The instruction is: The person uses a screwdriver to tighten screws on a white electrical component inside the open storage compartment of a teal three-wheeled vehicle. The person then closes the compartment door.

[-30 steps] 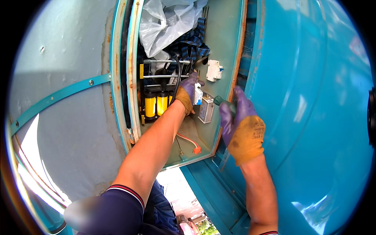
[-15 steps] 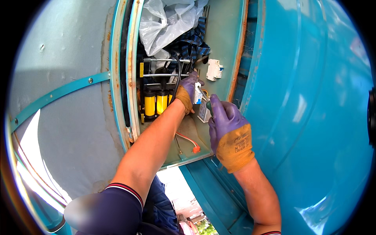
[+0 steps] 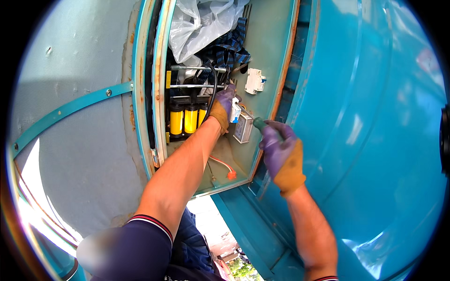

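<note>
Inside a shallow metal compartment, my gloved left hand is closed around a small white circuit breaker with a blue patch on it. My right hand, in the same purple and orange kind of glove, grips a screwdriver by its green handle. The screwdriver's shaft points left toward the breaker; whether its tip sits in a screw is too small to tell. A second white breaker is on the compartment's right wall, above my hands. Just below the held breaker is a grey-white box.
A foot pump with yellow cylinders stands left of my left hand. Blue-black straps and a clear plastic bag fill the far end. An orange-red connector on a wire lies near the compartment's lower edge. Blue panels curve at right.
My right hand has drawn back to the right and slightly down with the screwdriver, so more of the tool shows. My left hand keeps its hold on the breaker.
</note>
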Action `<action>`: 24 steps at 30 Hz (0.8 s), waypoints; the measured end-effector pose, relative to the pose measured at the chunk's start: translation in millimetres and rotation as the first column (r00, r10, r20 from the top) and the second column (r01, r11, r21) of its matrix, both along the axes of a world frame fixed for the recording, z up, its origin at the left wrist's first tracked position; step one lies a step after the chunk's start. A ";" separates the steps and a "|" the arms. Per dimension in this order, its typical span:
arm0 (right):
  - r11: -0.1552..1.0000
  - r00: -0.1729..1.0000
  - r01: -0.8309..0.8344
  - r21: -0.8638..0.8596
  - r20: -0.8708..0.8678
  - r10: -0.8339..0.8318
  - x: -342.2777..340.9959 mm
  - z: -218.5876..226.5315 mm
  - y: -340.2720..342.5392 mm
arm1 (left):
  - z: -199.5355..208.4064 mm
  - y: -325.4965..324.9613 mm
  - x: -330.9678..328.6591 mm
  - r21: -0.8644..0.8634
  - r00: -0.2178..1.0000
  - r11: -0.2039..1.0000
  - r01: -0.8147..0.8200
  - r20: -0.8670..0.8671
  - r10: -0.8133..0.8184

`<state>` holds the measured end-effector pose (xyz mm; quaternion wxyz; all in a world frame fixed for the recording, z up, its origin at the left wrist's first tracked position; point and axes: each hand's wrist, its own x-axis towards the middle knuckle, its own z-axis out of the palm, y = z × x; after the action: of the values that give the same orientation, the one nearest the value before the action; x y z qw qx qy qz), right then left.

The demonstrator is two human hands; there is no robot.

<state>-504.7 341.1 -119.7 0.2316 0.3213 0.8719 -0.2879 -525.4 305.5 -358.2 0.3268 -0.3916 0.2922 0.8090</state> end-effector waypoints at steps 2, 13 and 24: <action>0.950 0.955 0.283 -0.131 0.129 -0.266 -15.6 13.5 3.1 | -2.7 0.6 0.0 0.040 0.992 0.992 -0.119 0.041 0.117; 0.923 0.914 0.349 -0.164 0.278 -0.297 -27.9 4.1 -7.1 | -16.1 2.4 8.7 0.071 0.991 0.992 -0.100 0.095 0.093; 0.826 0.849 -0.527 0.202 0.083 0.522 -3.6 -11.8 3.2 | 2.3 -5.8 -3.5 -0.067 0.995 0.993 0.096 0.016 -0.095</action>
<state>-508.3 344.3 -131.5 0.2757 0.0966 0.9498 -0.1121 -528.8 299.7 -355.8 0.3536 -0.3931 0.3358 0.7795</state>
